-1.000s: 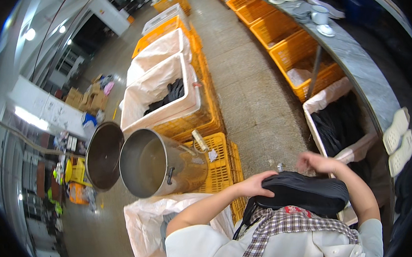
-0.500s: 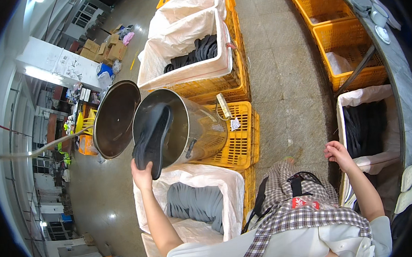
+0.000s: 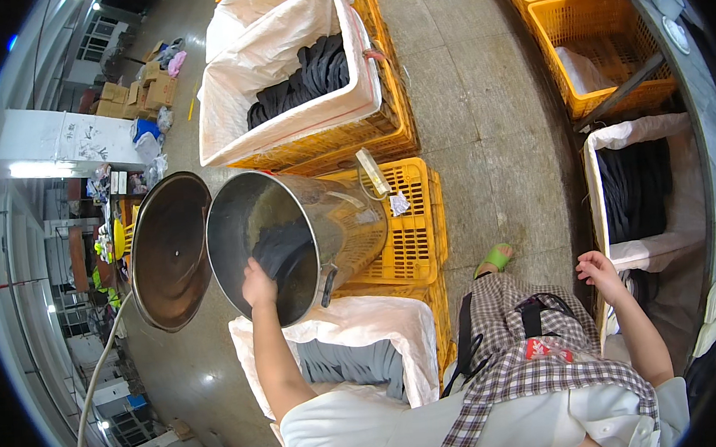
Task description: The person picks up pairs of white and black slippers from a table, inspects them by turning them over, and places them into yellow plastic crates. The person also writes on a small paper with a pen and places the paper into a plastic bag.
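where dark, flat pieces point(image 3: 285, 247) curve inside pot point(image 3: 345, 216) | left grip point(image 3: 259, 285): hold unclear | right grip point(image 3: 599, 275) hangs loosely open, empty

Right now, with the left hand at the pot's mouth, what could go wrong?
The left hand is beside a dark, flat piece in the metal pot; that piece might slip deeper inside. The left forearm crosses the near rim in this view, so it could scrape there. A corded white block sits by the pot and might get knocked.
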A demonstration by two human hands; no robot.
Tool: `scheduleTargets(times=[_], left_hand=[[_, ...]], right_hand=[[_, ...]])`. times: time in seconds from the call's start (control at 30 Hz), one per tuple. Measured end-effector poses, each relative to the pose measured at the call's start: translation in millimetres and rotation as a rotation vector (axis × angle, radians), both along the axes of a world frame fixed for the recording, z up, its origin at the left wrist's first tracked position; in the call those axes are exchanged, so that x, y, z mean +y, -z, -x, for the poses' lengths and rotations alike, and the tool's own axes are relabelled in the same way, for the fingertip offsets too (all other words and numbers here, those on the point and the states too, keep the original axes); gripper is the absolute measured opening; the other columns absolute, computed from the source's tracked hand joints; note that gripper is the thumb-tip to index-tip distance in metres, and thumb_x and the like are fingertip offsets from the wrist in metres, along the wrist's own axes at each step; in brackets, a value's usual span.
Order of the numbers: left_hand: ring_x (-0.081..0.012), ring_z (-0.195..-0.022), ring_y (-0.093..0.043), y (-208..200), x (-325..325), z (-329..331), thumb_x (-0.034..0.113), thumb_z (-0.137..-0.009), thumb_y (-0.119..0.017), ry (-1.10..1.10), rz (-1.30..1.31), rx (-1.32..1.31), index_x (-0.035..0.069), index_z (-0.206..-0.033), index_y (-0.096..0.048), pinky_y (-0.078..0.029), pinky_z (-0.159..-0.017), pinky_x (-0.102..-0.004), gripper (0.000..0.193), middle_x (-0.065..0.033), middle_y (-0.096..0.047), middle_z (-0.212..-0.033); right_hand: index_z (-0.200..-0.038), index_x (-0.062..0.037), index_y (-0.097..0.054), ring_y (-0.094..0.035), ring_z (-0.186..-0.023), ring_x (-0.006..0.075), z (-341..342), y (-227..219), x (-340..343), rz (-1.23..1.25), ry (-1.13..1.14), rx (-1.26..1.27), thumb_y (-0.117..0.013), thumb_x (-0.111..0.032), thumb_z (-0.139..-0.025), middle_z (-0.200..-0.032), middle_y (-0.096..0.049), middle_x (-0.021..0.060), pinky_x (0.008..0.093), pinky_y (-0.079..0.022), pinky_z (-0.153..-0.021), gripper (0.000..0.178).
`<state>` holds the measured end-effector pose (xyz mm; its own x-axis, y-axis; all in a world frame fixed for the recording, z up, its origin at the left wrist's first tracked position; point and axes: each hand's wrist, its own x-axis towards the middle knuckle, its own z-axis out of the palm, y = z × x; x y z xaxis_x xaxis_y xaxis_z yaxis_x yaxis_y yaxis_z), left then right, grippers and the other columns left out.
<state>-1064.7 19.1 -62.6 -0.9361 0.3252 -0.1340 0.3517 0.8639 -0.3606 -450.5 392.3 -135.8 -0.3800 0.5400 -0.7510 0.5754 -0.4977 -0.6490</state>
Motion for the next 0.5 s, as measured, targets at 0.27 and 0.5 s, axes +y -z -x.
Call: scheduleTargets(times=[0.27,0.5], left_hand=[[-0.0331,-0.088,-0.063,32.2,18.1,15.1,0.015,-0.069,-0.074,0.046,0.116,-0.064,0.006,-0.130,-0.036,-0.053,-0.072,-0.0404,0.073,-0.0163,-0.055,-0.110],[-0.0336,-0.090,-0.062,24.3,21.3,6.4,0.018,-0.069,-0.075,-0.003,0.074,-0.084,0.008,-0.131,-0.034,-0.052,-0.075,-0.0417,0.076,-0.0159,-0.054,-0.112]], right_hand=[[-0.101,-0.0034,-0.052,-0.054,-0.073,0.0085,9.2,6.3,-24.0,0.055,0.047,0.095,-0.060,-0.013,-0.088,-0.082,-0.056,0.0004,0.0230,-0.045,-0.067,0.018],[-0.100,-0.0019,-0.053,-0.055,-0.074,0.0094,9.8,11.3,-27.0,0.039,0.034,0.120,-0.061,-0.013,-0.088,-0.081,-0.056,0.0007,0.0245,-0.047,-0.069,0.018]])
